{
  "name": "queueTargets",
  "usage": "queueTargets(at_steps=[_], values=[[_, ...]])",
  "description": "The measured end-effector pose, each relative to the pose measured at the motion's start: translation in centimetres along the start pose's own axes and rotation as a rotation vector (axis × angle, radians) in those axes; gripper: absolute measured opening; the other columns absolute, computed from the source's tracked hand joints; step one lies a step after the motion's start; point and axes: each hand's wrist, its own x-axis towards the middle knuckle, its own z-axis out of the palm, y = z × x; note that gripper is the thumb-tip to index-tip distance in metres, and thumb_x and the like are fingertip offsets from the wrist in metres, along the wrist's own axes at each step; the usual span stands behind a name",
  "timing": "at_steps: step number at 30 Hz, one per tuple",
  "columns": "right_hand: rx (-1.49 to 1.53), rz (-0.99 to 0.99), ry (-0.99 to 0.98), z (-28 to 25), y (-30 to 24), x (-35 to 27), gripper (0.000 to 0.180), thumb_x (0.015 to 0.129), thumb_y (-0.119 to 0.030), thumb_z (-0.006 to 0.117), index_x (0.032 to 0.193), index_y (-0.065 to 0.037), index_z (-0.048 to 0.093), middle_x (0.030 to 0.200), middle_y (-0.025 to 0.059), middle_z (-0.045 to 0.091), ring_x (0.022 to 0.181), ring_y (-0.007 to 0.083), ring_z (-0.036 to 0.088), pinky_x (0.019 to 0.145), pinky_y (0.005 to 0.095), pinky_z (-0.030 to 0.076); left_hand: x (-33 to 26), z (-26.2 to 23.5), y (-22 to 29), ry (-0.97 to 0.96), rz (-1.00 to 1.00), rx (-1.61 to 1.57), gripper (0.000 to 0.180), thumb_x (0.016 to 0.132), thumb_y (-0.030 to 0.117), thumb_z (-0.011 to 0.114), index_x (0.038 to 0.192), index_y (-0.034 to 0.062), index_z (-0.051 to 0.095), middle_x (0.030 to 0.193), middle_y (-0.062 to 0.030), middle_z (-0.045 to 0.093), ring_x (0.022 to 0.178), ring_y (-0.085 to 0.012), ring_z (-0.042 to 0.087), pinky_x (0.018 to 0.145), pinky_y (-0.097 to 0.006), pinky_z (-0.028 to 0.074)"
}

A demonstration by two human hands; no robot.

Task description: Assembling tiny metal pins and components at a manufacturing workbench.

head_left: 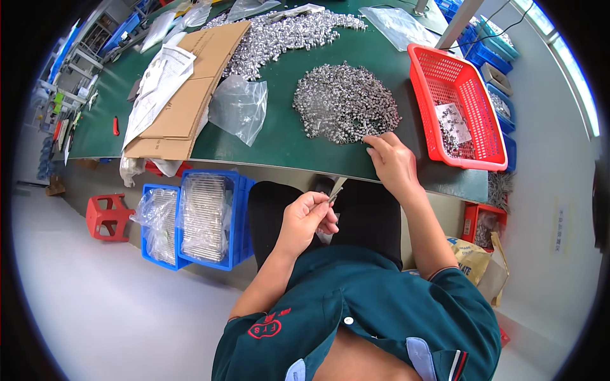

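left hand [308,216] pinching tool [336,190], right hand [392,160] at metal parts [345,103]

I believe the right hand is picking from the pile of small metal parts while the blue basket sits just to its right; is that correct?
Not quite: the basket is red, not blue, as the head view shows. The right hand does reach the edge of the pile of small metal parts, with the basket to its right.

Flattened brown cardboard box [190,95] lies along the green table's left edge, white printed paper sheets [159,79] on top. Clear plastic bags [240,108] rest beside it; a white paper label [454,120] lies inside the red plastic basket [445,70] at the right edge. A yellow printed sack [473,257] sits on the floor below.
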Motion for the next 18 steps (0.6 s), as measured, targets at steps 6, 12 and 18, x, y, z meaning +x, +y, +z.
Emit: queueTargets(at_steps=[6,12,18], values=[[-0.054,-0.104,0.002,-0.07,0.11,-0.27,0.016,0.074,-0.004,0.066,0.088,-0.009,0.069,0.08,0.0073,0.06,0.074,0.0266,0.061,0.062,0.0367,0.05,-0.02,-0.29,-0.12,0.004,0.014,-0.001,0.014,0.096,0.01,0.048,0.1,-0.0016,0.054,0.075,-0.0086,0.062,0.061,-0.0145,0.062,0.056,-0.023,0.05],[0.007,-0.108,-0.004,-0.38,0.34,-0.62,0.013,0.072,-0.005,0.069,0.085,-0.008,0.068,0.079,0.0065,0.06,0.074,0.0265,0.061,0.064,0.0364,0.05,0.11,-0.21,-0.12,0.001,0.009,0.01,0.014,0.096,0.01,0.048,0.1,-0.0014,0.054,0.075,-0.0085,0.062,0.061,-0.0143,0.062,0.056,-0.023,0.05],[-0.05,0.011,-0.043,-0.04,0.06,-0.32,0.01,0.073,-0.009,0.07,0.082,-0.007,0.066,0.08,0.0077,0.061,0.074,0.0268,0.062,0.064,0.0365,0.05,0.12,0.02,0.06,0.009,0.0,0.019,0.014,0.096,0.011,0.048,0.099,-0.0009,0.055,0.075,-0.0078,0.062,0.061,-0.0139,0.062,0.055,-0.023,0.049]])
